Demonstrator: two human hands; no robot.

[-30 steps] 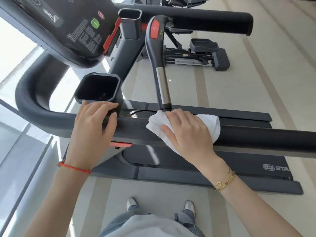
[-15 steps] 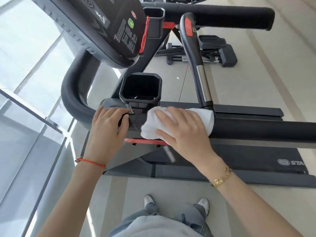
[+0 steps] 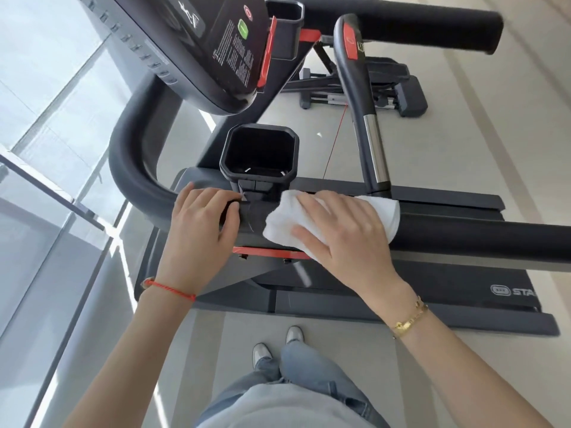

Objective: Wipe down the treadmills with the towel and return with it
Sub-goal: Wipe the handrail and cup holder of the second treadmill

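Observation:
A black treadmill fills the view, its near padded handrail (image 3: 479, 234) running off to the right. My right hand (image 3: 343, 230) lies flat on a white towel (image 3: 279, 225), pressing it onto the rail just right of the cup holder (image 3: 259, 154). My left hand (image 3: 200, 233) grips the rail at the bend, directly left of the cup holder's stem, fingers curled over the top. The console (image 3: 216, 47) hangs above at the upper left. The belt deck (image 3: 463, 282) shows below the rail.
A glass wall and railing (image 3: 55, 193) run along the left. A chrome-and-black inner handle (image 3: 367, 118) rises behind the towel. The far handrail (image 3: 432, 23) crosses the top. Another machine (image 3: 386, 88) stands on the pale floor beyond. My feet (image 3: 275, 344) are beside the deck.
My right hand has slid the towel leftward along the rail, toward the cup holder and my left hand. The view has shifted left with it; my left hand keeps its grip.

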